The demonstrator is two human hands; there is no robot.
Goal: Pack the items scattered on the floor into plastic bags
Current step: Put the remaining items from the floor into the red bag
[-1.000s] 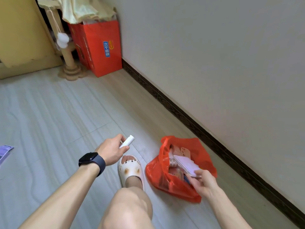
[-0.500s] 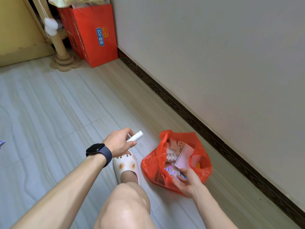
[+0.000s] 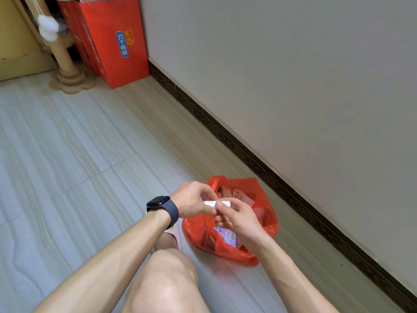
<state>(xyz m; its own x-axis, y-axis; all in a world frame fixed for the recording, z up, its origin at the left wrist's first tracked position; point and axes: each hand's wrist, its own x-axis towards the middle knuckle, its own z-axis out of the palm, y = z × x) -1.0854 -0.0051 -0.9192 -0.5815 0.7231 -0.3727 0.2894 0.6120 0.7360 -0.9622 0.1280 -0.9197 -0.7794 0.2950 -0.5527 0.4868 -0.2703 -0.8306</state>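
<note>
Just below centre of the frame, both hands meet over the mouth of a red bag [image 3: 269, 219] that sits on the floor [image 3: 79, 154] near the baseboard [image 3: 225, 136] of a grey wall [image 3: 293, 75]. The left hand [image 3: 194, 202], with a dark watch [image 3: 161, 205] on its wrist, has its fingers curled round a small white tube [image 3: 217, 203]. The right hand [image 3: 239, 220] pinches the tube's other end between thumb and fingers, so the tube lies level between them, above the bag. Inside the bag lie pale cards or packets (too blurred to name) and a shiny packet [image 3: 226, 236] at its near side. A bare knee [image 3: 167, 285] fills the lower middle. At upper left stand a red box [image 3: 108, 41] and a tan post [image 3: 64, 62] with a white pompom [image 3: 47, 28].
</note>
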